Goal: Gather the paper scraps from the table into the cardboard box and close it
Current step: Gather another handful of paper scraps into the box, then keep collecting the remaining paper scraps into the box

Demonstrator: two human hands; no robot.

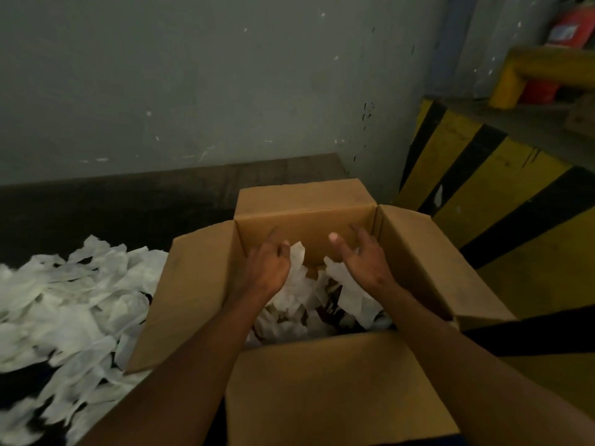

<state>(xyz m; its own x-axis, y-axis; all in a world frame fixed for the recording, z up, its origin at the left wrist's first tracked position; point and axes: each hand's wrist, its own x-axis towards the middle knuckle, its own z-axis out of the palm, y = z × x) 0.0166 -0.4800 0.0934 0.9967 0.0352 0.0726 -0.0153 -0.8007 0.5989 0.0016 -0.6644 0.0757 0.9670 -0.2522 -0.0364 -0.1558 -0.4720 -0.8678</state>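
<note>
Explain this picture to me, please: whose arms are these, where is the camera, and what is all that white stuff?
No machine here: a person wears a camera on the head, looking down at their own bare arms. The left hand and right hand are both over an open cardboard box, its four flaps spread outward. White paper scraps lie inside the box, right under the hands; whether either hand grips any is hard to tell. A larger pile of scraps remains on the dark table to the left. Behind stands a grey wall; at right, a yellow-and-black striped barrier.
</note>
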